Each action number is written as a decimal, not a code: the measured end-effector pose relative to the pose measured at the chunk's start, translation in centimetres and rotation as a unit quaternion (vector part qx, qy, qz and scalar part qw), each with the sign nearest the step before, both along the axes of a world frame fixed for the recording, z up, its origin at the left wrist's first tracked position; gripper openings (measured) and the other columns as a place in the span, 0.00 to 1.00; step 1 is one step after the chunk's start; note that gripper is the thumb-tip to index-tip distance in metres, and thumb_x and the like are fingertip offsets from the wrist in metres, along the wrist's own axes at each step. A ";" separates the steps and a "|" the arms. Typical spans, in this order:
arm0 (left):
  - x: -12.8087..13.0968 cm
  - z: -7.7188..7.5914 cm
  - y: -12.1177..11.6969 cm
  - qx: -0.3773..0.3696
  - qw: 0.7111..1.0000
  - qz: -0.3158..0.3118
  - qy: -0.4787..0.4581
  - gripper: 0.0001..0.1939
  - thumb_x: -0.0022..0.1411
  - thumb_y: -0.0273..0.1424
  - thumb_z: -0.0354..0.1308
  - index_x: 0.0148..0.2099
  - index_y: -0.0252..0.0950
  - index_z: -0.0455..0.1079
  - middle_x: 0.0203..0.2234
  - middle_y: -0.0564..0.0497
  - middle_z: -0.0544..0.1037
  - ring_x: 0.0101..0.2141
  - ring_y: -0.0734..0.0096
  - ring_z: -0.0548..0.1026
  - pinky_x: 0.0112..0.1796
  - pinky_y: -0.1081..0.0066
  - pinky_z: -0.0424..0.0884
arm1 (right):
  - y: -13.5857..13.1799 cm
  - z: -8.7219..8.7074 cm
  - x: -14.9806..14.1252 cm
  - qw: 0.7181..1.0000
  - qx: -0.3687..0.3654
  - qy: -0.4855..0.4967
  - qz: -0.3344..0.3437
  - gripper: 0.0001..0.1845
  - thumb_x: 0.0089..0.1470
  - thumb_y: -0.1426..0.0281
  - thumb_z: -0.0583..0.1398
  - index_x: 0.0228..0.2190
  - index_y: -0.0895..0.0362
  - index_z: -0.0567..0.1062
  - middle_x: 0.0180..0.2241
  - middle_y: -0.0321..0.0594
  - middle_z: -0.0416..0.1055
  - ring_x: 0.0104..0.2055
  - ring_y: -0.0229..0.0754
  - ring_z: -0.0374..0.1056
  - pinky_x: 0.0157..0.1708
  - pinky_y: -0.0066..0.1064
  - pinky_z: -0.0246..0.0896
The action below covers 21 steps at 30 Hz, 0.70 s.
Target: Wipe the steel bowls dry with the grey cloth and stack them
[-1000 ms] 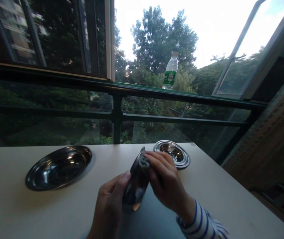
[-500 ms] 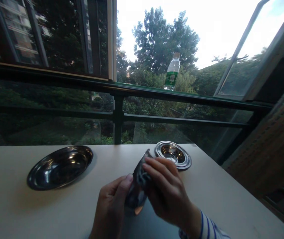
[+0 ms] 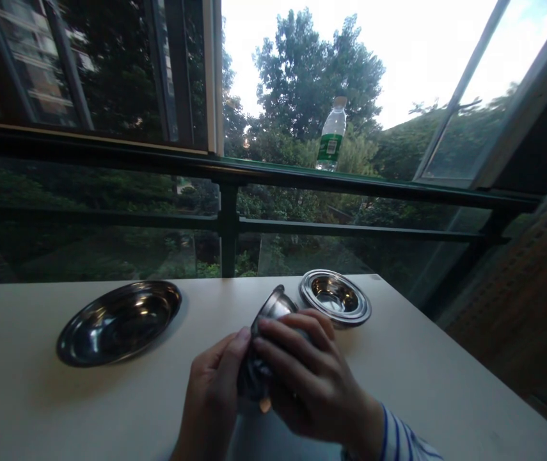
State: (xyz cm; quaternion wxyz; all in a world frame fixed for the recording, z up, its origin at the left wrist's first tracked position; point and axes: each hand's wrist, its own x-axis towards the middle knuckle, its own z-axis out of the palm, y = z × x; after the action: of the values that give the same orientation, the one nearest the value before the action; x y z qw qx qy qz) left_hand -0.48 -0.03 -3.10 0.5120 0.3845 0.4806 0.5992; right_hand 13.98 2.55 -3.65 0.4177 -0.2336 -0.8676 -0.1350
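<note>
Between my hands a small shiny metal bowl [image 3: 274, 303] is tipped up on its side above the table. My left hand [image 3: 216, 378] grips its left rim, with the thumb lying along the edge. My right hand [image 3: 312, 371] is closed over a grey cloth [image 3: 256, 370] and presses it to the bowl's surface. The fingers hide most of the cloth and much of the bowl.
On the white table [image 3: 158, 410] a large oval metal dish [image 3: 119, 323] lies at the left. A stack of round metal bowls [image 3: 357, 307] stands beyond my right hand. Behind runs a dark green railing [image 3: 277, 173] with a plastic bottle [image 3: 331, 137] by it.
My right hand has slid the cloth from the bowl's upper part down and left towards my left thumb, uncovering the bright upper part. The left hand keeps its grip.
</note>
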 end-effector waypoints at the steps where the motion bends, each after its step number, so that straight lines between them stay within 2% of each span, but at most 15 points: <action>1: 0.0 0.0 0.0 -0.003 1.000 0.001 0.009 0.15 0.51 0.42 0.56 0.22 0.35 0.68 0.17 0.54 0.68 0.22 0.72 0.65 0.24 0.75 0.62 | 0.1 0.0 0.1 1.000 -0.015 0.014 -0.021 0.20 0.51 0.72 0.55 0.48 0.60 0.68 0.48 0.46 0.68 0.48 0.49 0.60 0.47 0.46 0.57; 4: -0.1 0.0 0.1 -0.013 1.000 0.002 0.023 0.16 0.53 0.42 0.54 0.23 0.35 0.68 0.18 0.52 0.70 0.23 0.72 0.65 0.25 0.75 0.62 | 0.2 -0.1 -0.1 0.997 -0.036 0.034 -0.061 0.21 0.53 0.72 0.54 0.49 0.62 0.67 0.49 0.49 0.67 0.49 0.50 0.60 0.45 0.46 0.58; 8: -0.5 -0.2 0.5 0.008 1.000 0.020 -0.004 0.13 0.52 0.38 0.57 0.22 0.36 0.66 0.17 0.55 0.67 0.23 0.73 0.65 0.26 0.75 0.63 | -0.7 -0.2 -1.1 0.999 0.036 -0.032 0.005 0.19 0.51 0.72 0.56 0.47 0.59 0.70 0.49 0.40 0.69 0.48 0.47 0.60 0.46 0.41 0.58; 10: -0.6 -0.1 0.5 0.014 1.000 0.019 -0.012 0.13 0.52 0.38 0.57 0.23 0.35 0.67 0.17 0.56 0.67 0.23 0.73 0.65 0.27 0.75 0.63 | -0.8 -0.3 -1.3 0.999 0.042 -0.035 0.001 0.19 0.52 0.72 0.56 0.47 0.57 0.70 0.49 0.38 0.70 0.48 0.46 0.60 0.47 0.41 0.57; 14: -0.3 0.4 0.4 -0.011 1.000 0.011 -0.017 0.14 0.53 0.40 0.57 0.28 0.33 0.70 0.19 0.54 0.70 0.24 0.72 0.67 0.27 0.75 0.64 | -0.3 -0.5 -0.8 0.997 -0.002 -0.006 -0.071 0.22 0.54 0.71 0.54 0.51 0.63 0.65 0.52 0.50 0.65 0.51 0.51 0.57 0.46 0.46 0.56; 18: 0.0 0.9 0.5 -0.013 0.998 0.026 -0.050 0.13 0.52 0.39 0.58 0.33 0.33 0.72 0.20 0.54 0.73 0.25 0.71 0.70 0.29 0.73 0.66 | -0.2 -0.7 -0.8 0.997 -0.005 -0.048 -0.057 0.27 0.53 0.71 0.54 0.54 0.66 0.59 0.55 0.54 0.60 0.54 0.54 0.54 0.46 0.47 0.57; 21: -0.1 1.0 0.7 -0.015 0.997 0.027 -0.073 0.14 0.52 0.39 0.58 0.34 0.33 0.72 0.22 0.53 0.75 0.27 0.71 0.72 0.31 0.73 0.67 | -0.6 -0.9 -1.3 0.998 -0.005 -0.033 -0.048 0.24 0.53 0.74 0.54 0.52 0.66 0.61 0.54 0.53 0.62 0.53 0.52 0.56 0.45 0.44 0.59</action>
State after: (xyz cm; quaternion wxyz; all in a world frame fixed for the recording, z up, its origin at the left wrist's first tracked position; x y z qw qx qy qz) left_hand -0.63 0.71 -2.11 0.5351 0.3191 0.4608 0.6321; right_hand 12.70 1.99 -4.53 0.3808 -0.2726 -0.8693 -0.1578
